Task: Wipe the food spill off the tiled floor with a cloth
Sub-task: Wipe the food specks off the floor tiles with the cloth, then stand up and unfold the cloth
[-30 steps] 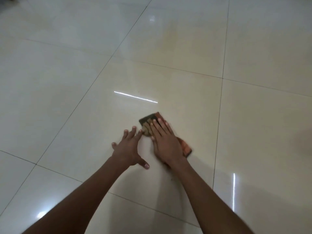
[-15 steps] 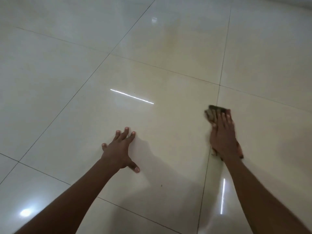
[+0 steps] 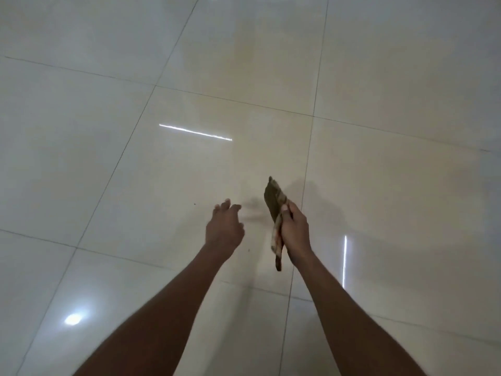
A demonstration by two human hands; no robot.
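My right hand (image 3: 295,231) grips a folded cloth (image 3: 273,203), dark olive at its upper end and orange-white lower down. The cloth is lifted off the tiled floor (image 3: 162,172) and stands on edge, one end sticking up past my thumb and the other hanging below my wrist. My left hand (image 3: 224,227) hovers a little to the left of the cloth, fingers loosely bent and holding nothing. A few tiny dark specks (image 3: 194,204) lie on the tile left of my left hand and another speck (image 3: 249,250) just below it. No larger spill shows.
Glossy cream tiles with thin grout lines fill the whole view. Bright light reflections (image 3: 195,132) streak the floor ahead and at the lower left. Nothing else stands on the floor in view.
My right hand has lifted the cloth off the floor and turned it on edge, moving back left. My left hand has risen from the tile, with its fingers now bent.
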